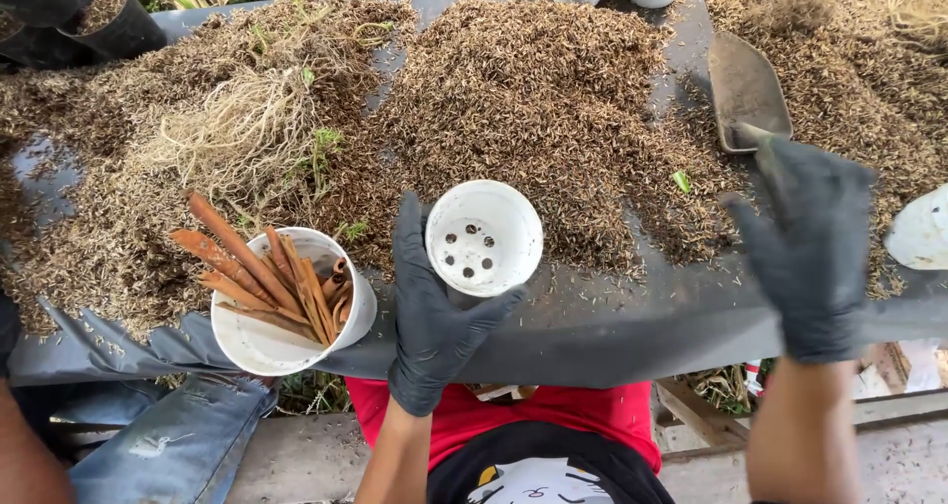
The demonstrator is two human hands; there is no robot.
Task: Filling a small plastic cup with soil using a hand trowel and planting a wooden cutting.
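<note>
White plastic pot (484,237) in gloved left hand (434,316); right hand (805,247) near trowel (747,91)

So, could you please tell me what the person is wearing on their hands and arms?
Both the left hand and the right hand wear dark grey, matte gloves that end at the wrist. The forearms below them are bare, with no sleeves, watch or markings showing.

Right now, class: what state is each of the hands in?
Left hand: closed around the empty white pot.
Right hand: open, reaching toward the scoop, holding nothing.
</note>
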